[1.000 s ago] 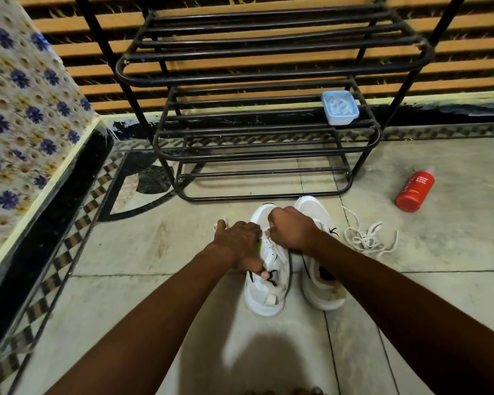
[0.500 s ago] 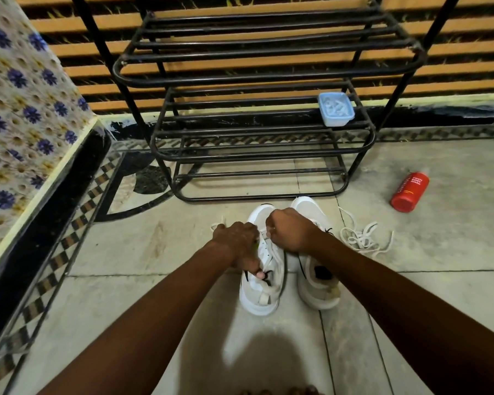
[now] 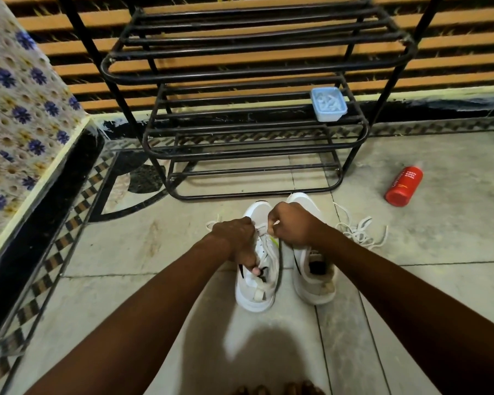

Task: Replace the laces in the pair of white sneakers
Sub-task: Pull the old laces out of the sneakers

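Two white sneakers stand side by side on the tiled floor, toes pointing away from me. My left hand (image 3: 237, 240) grips the left sneaker (image 3: 258, 292) at its tongue and lacing, thumb down near the collar. My right hand (image 3: 293, 226) pinches a white lace (image 3: 262, 230) over the same shoe's forefoot. The right sneaker (image 3: 315, 280) has no lace in sight and an open collar. A loose tangle of white laces (image 3: 360, 230) lies on the floor to the right of the pair.
A black metal shoe rack (image 3: 240, 115) stands just beyond the sneakers, with a small pale-blue box (image 3: 328, 104) on its middle shelf. A red bottle (image 3: 404, 186) lies on the floor at the right. A tiled ledge (image 3: 26, 132) runs along the left.
My right hand has drawn slightly up and right, showing a short stretch of lace between the hands. The view has shifted a little; the shoes have stayed put.
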Available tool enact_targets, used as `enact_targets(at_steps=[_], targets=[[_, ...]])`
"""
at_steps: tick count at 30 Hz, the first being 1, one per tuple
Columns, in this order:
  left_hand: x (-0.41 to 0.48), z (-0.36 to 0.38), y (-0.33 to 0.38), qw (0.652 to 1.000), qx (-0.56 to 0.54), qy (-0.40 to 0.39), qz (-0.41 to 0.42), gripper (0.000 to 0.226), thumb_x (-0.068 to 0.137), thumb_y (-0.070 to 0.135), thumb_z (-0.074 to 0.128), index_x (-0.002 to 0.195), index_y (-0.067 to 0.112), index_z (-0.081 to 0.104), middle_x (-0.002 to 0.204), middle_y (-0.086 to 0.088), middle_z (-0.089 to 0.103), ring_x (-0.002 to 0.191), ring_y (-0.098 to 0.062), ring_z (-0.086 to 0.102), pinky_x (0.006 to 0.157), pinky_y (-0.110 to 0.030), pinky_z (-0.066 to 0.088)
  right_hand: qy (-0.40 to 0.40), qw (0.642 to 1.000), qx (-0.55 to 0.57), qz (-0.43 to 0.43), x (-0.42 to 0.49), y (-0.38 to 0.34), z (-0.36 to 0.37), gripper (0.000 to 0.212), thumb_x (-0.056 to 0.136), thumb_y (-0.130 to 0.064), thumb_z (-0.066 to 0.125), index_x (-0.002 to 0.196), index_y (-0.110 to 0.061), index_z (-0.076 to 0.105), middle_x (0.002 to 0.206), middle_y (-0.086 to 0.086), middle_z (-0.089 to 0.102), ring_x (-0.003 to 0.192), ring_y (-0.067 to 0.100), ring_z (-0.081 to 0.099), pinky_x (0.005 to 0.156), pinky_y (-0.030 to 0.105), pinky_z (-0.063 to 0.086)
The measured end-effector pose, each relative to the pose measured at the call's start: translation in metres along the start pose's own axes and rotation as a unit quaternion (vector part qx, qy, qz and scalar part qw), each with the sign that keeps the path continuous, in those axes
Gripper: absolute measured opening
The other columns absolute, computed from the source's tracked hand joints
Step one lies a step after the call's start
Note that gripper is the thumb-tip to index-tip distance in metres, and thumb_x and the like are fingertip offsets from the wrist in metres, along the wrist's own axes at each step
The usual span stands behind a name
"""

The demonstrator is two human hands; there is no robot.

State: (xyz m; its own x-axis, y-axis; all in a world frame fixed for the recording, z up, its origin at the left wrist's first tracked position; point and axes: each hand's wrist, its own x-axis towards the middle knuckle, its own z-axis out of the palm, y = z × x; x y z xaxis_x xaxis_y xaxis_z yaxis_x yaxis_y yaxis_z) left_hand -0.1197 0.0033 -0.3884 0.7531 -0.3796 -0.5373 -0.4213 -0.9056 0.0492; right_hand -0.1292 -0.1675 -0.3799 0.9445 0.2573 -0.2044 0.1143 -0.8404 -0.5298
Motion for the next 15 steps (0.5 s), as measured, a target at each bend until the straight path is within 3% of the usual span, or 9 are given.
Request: enact_targets(at_steps=[2, 4, 6, 7, 10, 11, 12, 13, 15], targets=[[0.000, -0.002, 0.000, 1.000, -0.001, -0.002, 0.000, 0.098, 0.056, 0.067, 0.088, 0.132, 0.018, 0.053, 0.129, 0.007, 0.050, 0.121, -0.022, 0.058, 0.080, -0.034, 0.045, 0.055, 0.997, 0.037, -0.034, -0.002, -0.003, -0.001, 0.010, 0.083, -0.004, 0.065, 0.081, -0.009, 0.074, 0.095, 0.006, 0.064, 0.098, 0.024, 0.061, 0.077, 0.025, 0.041], [-0.001, -0.003, 0.000, 1.000, -0.003, -0.004, 0.003, 0.098, 0.056, 0.067, 0.087, 0.133, 0.017, 0.053, 0.129, 0.006, 0.050, 0.121, -0.023, 0.058, 0.082, -0.035, 0.047, 0.145, 0.972, 0.182, -0.009, -0.003, -0.002, 0.004, 0.016, 0.080, 0.007, 0.063, 0.071, -0.003, 0.070, 0.098, 0.010, 0.059, 0.094, 0.028, 0.061, 0.078, 0.030, 0.046], [-0.001, -0.004, -0.001, 1.000, 0.000, -0.008, 0.006, 0.098, 0.057, 0.068, 0.087, 0.133, 0.017, 0.053, 0.130, 0.005, 0.051, 0.121, -0.023, 0.058, 0.088, -0.037, 0.050, 0.205, 0.910, 0.357, 0.054, -0.004, -0.002, 0.010, 0.022, 0.081, 0.015, 0.058, 0.066, 0.001, 0.065, 0.108, 0.014, 0.059, 0.098, 0.031, 0.060, 0.077, 0.039, 0.054], [-0.001, -0.004, -0.001, 1.000, 0.000, -0.009, 0.005, 0.099, 0.056, 0.068, 0.087, 0.134, 0.017, 0.052, 0.131, 0.005, 0.051, 0.122, -0.024, 0.058, 0.092, -0.040, 0.052, 0.221, 0.875, 0.422, 0.082, -0.003, -0.002, 0.011, 0.025, 0.083, 0.015, 0.055, 0.066, -0.001, 0.064, 0.109, 0.013, 0.062, 0.097, 0.029, 0.061, 0.071, 0.036, 0.054], [-0.002, -0.005, -0.001, 1.000, -0.005, -0.014, 0.001, 0.101, 0.057, 0.070, 0.086, 0.135, 0.018, 0.051, 0.133, 0.005, 0.050, 0.124, -0.024, 0.057, 0.098, -0.046, 0.052, 0.203, 0.769, 0.589, 0.144, 0.001, -0.005, 0.008, 0.028, 0.095, 0.005, 0.046, 0.073, -0.009, 0.057, 0.096, 0.009, 0.073, 0.088, 0.021, 0.066, 0.058, 0.027, 0.052], [-0.003, -0.005, -0.001, 1.000, -0.004, -0.017, 0.000, 0.101, 0.057, 0.071, 0.085, 0.135, 0.018, 0.051, 0.133, 0.005, 0.050, 0.125, -0.024, 0.056, 0.098, -0.048, 0.051, 0.192, 0.748, 0.617, 0.149, 0.002, -0.006, 0.007, 0.027, 0.099, 0.001, 0.044, 0.076, -0.010, 0.055, 0.089, 0.010, 0.073, 0.081, 0.021, 0.067, 0.056, 0.027, 0.051], [-0.003, -0.005, -0.001, 1.000, 0.000, -0.019, 0.000, 0.100, 0.057, 0.072, 0.085, 0.135, 0.018, 0.051, 0.132, 0.005, 0.050, 0.125, -0.024, 0.056, 0.098, -0.049, 0.051, 0.181, 0.756, 0.614, 0.138, 0.001, -0.006, 0.006, 0.026, 0.101, -0.001, 0.042, 0.078, -0.010, 0.052, 0.081, 0.011, 0.070, 0.073, 0.022, 0.065, 0.052, 0.026, 0.049], [-0.003, -0.005, 0.000, 1.000, 0.004, -0.019, -0.001, 0.100, 0.058, 0.073, 0.084, 0.135, 0.018, 0.052, 0.131, 0.005, 0.049, 0.124, -0.024, 0.056, 0.098, -0.050, 0.051, 0.170, 0.797, 0.570, 0.109, -0.001, -0.004, 0.007, 0.023, 0.102, -0.001, 0.040, 0.081, -0.008, 0.049, 0.074, 0.011, 0.065, 0.065, 0.022, 0.061, 0.049, 0.026, 0.045], [-0.004, -0.005, -0.001, 1.000, 0.004, -0.022, -0.003, 0.100, 0.059, 0.073, 0.083, 0.136, 0.018, 0.052, 0.131, 0.006, 0.048, 0.125, -0.024, 0.055, 0.098, -0.050, 0.051, 0.126, 0.946, 0.298, -0.015, -0.004, 0.005, 0.012, 0.012, 0.100, -0.003, 0.040, 0.089, -0.008, 0.043, 0.071, 0.006, 0.055, 0.060, 0.020, 0.051, 0.054, 0.032, 0.039]])
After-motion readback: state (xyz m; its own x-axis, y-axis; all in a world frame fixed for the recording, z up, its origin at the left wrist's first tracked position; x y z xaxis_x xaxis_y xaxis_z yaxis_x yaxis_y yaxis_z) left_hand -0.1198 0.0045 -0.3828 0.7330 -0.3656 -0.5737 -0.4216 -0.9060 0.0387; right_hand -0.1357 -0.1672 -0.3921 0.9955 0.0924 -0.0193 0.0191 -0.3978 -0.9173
